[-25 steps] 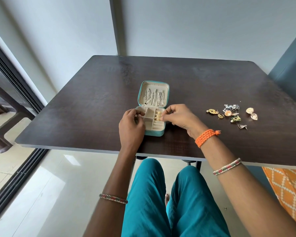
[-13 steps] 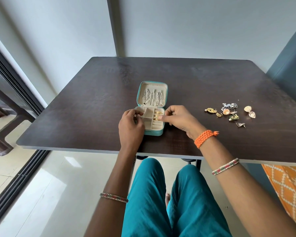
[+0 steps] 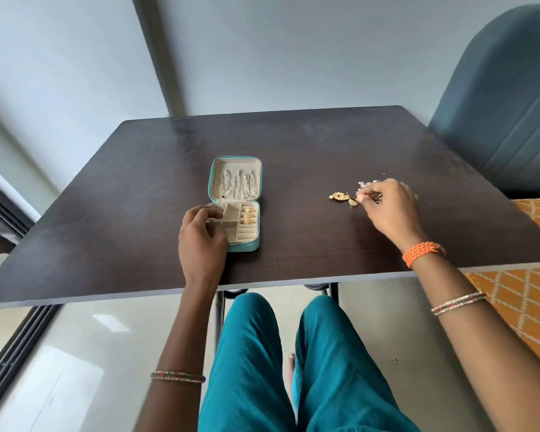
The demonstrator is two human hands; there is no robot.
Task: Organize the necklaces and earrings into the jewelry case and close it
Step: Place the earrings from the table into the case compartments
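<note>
My right hand (image 3: 387, 201), fingers curled over the loose earrings (image 3: 340, 197) and perhaps pinching one, I couldn't tell, sat well to the right of the open jewelry case (image 3: 242, 244), whose near-left edge my left hand (image 3: 201, 241) gripped.

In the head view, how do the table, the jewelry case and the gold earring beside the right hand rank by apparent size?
1. table
2. jewelry case
3. gold earring

The gaps are plain, so nearness to the camera changes nothing.
</note>
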